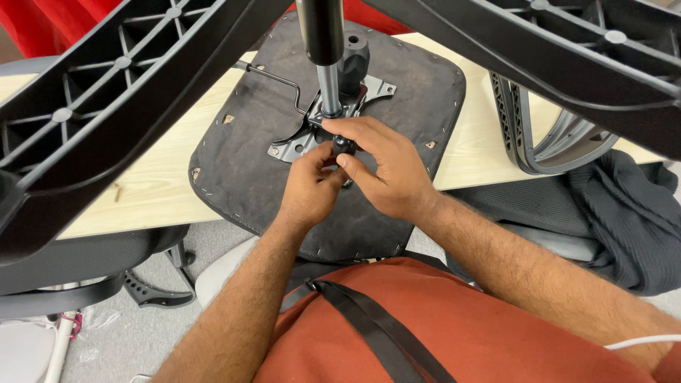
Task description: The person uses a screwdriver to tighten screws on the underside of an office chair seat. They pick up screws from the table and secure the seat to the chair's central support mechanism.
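An upturned office chair seat (397, 85) with black fabric underside lies on a light wooden table (149, 184). A metal mounting plate (376, 89) is fixed at its middle, with a gas lift cylinder (323, 42) standing up from it and black star-base legs (128, 92) spreading overhead. My left hand (308, 188) and my right hand (386, 167) meet at the plate's near edge, both pinching a small black knob (343, 145). A bent wire lever (280, 76) sticks out to the left.
A curved black and grey chair part (539, 135) lies on the table at the right. Dark cloth (631, 213) is heaped beside it. Another chair (85, 262) stands at the lower left on grey carpet. A small screw (117, 191) rests on the table.
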